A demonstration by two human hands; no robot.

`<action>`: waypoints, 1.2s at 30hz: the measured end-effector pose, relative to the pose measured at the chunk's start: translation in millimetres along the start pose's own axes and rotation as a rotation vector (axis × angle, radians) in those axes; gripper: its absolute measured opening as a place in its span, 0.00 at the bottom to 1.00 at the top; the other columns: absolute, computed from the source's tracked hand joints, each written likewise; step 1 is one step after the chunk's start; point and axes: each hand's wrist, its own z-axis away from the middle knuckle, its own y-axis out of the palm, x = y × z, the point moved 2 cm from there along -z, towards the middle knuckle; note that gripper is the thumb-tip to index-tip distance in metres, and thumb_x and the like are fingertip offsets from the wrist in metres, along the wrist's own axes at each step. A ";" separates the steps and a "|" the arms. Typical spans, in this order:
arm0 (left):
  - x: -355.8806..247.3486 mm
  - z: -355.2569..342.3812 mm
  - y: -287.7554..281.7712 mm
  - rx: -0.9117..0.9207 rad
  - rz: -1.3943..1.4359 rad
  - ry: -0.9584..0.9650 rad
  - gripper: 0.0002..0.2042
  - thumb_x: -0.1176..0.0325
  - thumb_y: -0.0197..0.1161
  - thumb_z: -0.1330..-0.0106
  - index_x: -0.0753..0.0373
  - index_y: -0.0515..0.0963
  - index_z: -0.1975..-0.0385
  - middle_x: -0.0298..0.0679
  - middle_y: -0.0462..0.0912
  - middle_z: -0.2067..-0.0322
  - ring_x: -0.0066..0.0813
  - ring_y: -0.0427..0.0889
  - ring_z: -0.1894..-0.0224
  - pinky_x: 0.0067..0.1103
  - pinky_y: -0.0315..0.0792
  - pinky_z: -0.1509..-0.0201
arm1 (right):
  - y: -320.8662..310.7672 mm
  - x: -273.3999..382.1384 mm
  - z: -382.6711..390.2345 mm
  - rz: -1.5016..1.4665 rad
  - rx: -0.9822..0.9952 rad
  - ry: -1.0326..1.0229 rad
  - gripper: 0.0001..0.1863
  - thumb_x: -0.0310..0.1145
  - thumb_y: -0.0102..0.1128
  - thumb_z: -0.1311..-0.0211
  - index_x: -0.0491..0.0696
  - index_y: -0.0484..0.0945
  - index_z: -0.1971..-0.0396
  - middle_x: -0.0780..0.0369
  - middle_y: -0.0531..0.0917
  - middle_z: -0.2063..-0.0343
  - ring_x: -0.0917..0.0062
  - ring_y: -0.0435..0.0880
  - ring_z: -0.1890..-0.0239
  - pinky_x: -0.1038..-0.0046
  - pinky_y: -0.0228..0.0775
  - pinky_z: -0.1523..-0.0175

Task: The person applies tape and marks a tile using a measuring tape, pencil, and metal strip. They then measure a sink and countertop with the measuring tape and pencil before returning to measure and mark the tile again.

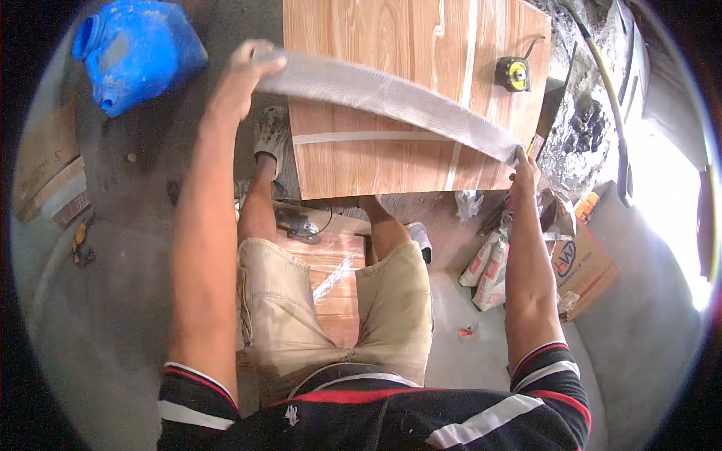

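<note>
Both my arms reach forward, holding a long, narrow grey strip [391, 94] by its two ends. It has a finely lined face, like a cut piece of tile, and looks curved in this wide view. My left hand [247, 75] is closed on its far left end, with the thumb over the face. At the lower right end my right hand [524, 174] grips it, fingers partly hidden. Under the strip lies a stack of wood-patterned boards or tiles [361, 161] crossed by white straps. A black and yellow tape measure [516, 74] rests on top of it.
A blue jerrycan [139, 52] lies at the far left. Between my feet sit an angle grinder [297, 224] and another wood-patterned piece [335, 263]. To the right are printed bags [489, 270], a cardboard box [590, 263] and a long-handled tool [613, 105].
</note>
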 end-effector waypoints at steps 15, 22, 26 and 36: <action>-108.6 -113.4 126.2 -0.236 -0.740 0.422 0.19 0.71 0.66 0.41 0.74 0.78 0.51 0.62 0.84 0.54 0.58 0.82 0.47 0.40 0.75 0.40 | -28.5 -39.9 -82.4 0.410 -0.146 -0.044 0.26 0.53 0.65 0.33 0.42 0.84 0.53 0.54 0.88 0.66 0.66 0.88 0.62 0.65 0.77 0.57; -103.5 -123.5 146.6 -0.335 -0.873 0.572 0.18 0.72 0.65 0.36 0.74 0.78 0.47 0.60 0.81 0.49 0.57 0.77 0.40 0.43 0.70 0.34 | -9.8 -10.5 -78.4 0.754 -0.222 -0.011 0.33 0.59 0.59 0.33 0.42 0.83 0.47 0.45 0.85 0.50 0.52 0.84 0.44 0.55 0.72 0.38; -99.6 -123.9 146.9 -0.327 -0.954 0.503 0.19 0.72 0.65 0.34 0.72 0.78 0.45 0.57 0.80 0.46 0.54 0.73 0.38 0.42 0.67 0.32 | -2.3 5.4 -63.7 0.598 -0.185 0.025 0.32 0.55 0.64 0.34 0.40 0.81 0.46 0.46 0.86 0.50 0.53 0.84 0.44 0.58 0.73 0.40; -100.9 -122.5 155.9 -0.347 -0.944 0.465 0.20 0.72 0.64 0.35 0.71 0.75 0.43 0.56 0.74 0.41 0.54 0.68 0.35 0.42 0.66 0.31 | 24.0 117.9 -26.5 0.543 -0.336 -0.566 0.34 0.54 0.71 0.41 0.47 0.80 0.41 0.47 0.84 0.51 0.51 0.79 0.45 0.54 0.67 0.38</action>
